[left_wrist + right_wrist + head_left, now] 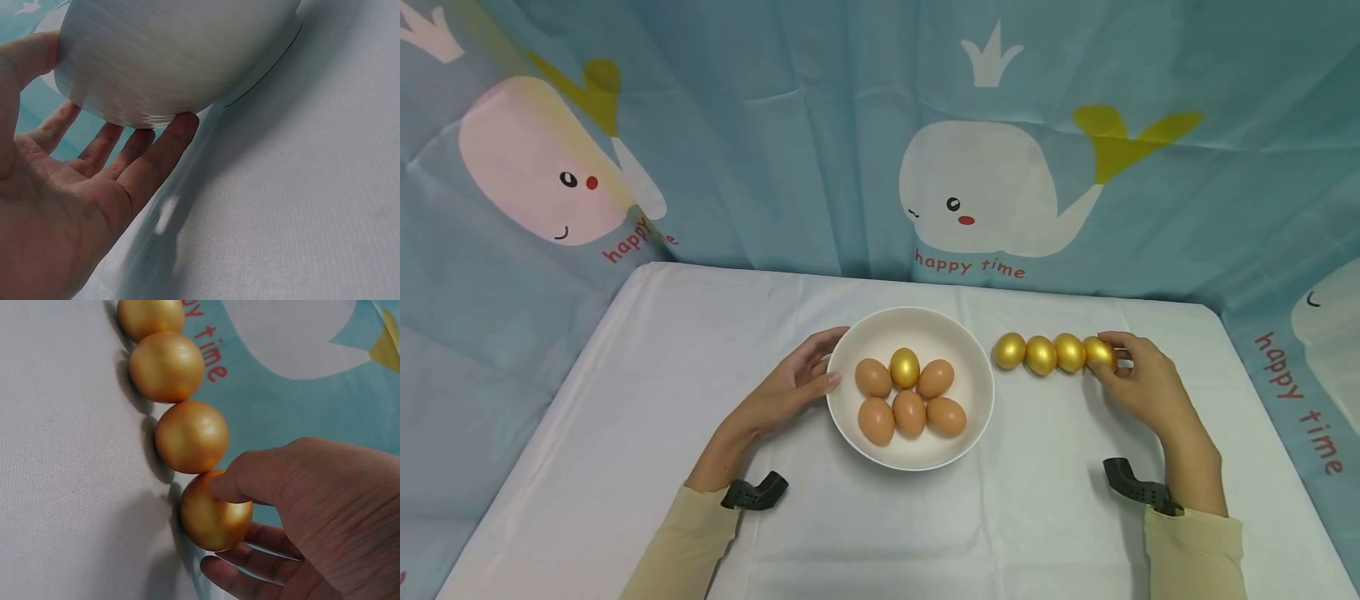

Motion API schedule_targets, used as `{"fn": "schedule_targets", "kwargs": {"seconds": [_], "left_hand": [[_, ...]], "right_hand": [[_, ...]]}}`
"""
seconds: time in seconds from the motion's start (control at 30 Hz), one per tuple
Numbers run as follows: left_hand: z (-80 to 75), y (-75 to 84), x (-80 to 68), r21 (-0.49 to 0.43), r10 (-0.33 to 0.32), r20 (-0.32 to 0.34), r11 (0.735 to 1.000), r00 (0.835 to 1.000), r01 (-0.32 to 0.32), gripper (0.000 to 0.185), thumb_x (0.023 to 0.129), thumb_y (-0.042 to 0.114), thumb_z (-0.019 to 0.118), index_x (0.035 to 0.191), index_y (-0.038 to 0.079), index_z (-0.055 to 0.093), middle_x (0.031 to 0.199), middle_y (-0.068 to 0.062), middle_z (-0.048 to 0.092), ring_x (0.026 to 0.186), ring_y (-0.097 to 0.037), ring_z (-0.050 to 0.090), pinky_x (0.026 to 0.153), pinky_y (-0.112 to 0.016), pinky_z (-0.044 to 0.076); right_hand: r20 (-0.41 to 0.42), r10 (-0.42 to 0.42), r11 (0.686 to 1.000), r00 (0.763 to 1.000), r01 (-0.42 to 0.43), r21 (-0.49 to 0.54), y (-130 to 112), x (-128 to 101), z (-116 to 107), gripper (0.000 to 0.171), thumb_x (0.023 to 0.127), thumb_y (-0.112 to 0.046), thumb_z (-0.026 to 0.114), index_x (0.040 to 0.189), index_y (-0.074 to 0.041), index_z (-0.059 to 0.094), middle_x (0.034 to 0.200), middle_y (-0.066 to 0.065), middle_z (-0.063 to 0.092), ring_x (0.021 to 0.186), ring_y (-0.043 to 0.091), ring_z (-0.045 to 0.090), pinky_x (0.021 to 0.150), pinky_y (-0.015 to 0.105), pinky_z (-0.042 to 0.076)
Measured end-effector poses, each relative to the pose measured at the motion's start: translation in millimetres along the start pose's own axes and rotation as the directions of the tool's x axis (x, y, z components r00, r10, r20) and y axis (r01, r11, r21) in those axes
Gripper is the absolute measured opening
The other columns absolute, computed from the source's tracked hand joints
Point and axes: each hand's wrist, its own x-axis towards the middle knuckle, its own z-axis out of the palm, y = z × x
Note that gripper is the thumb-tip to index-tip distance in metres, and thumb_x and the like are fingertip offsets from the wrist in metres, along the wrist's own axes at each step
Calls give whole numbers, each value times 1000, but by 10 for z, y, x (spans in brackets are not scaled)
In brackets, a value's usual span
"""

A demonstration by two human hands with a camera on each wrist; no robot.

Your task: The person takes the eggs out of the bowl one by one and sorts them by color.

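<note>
A white bowl (977,392) sits mid-table with several brown eggs (909,412) and one golden egg (905,367) in it. My left hand (797,383) cups the bowl's left side, thumb on the rim and fingers against the wall (181,56). To the right lies a row of golden eggs (1041,355) on the cloth. My right hand (1138,379) pinches the rightmost golden egg (1098,352), also the nearest egg (212,515) in the right wrist view, between thumb and fingers.
A white cloth covers the table (700,350). A blue curtain with whale prints (1000,192) hangs behind and at both sides. Black wrist mounts (756,492) sit on both forearms.
</note>
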Motion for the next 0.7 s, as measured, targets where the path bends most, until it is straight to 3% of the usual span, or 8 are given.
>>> {"fn": "schedule_targets", "kwargs": {"seconds": [0.13, 0.17, 0.23, 0.37, 0.7], "left_hand": [[-8, -5, 3, 7, 10, 4, 1000, 1000, -10, 69, 105, 10, 63, 165, 17, 31, 170, -14, 33, 155, -33, 43, 108, -25, 55], [-9, -5, 4, 7, 10, 4, 1000, 1000, -10, 69, 105, 10, 63, 165, 17, 31, 170, -14, 33, 155, -33, 43, 108, -25, 55], [-10, -5, 2, 3, 9, 4, 1000, 1000, -9, 68, 105, 10, 63, 165, 17, 32, 170, -14, 34, 155, -32, 44, 107, -25, 55], [-6, 0, -5, -5, 1, 2, 1000, 1000, -1, 68, 105, 11, 63, 165, 20, 33, 169, -11, 35, 154, -27, 46, 107, -26, 55], [-13, 7, -11, -5, -4, 2, 1000, 1000, 4, 67, 105, 12, 63, 165, 21, 33, 169, -10, 35, 155, -29, 45, 108, -25, 55]], "right_hand": [[-7, -3, 1000, 1000, 3, 11, -4, -2, -9, 51, 102, -20, 69, 144, 6, 55, 138, 33, 57, 122, 49, 59, 86, 19, 57], [-9, -5, 1000, 1000, 6, 13, -7, -3, -13, 51, 102, -20, 69, 144, 6, 55, 138, 33, 57, 123, 49, 59, 86, 19, 56], [-11, -8, 1000, 1000, 8, 23, -19, -9, -17, 52, 103, -21, 68, 144, 7, 55, 138, 34, 57, 124, 49, 58, 91, 24, 57], [-17, -13, 1000, 1000, 14, 16, -53, -27, -25, 52, 105, -23, 65, 145, 8, 54, 140, 36, 55, 127, 52, 54, 101, 65, 50], [-73, -29, 1000, 997, 29, -8, -107, -32, -50, 47, 106, -24, 61, 144, 2, 57, 145, 38, 51, 131, 56, 48, 101, 75, 42]]}}
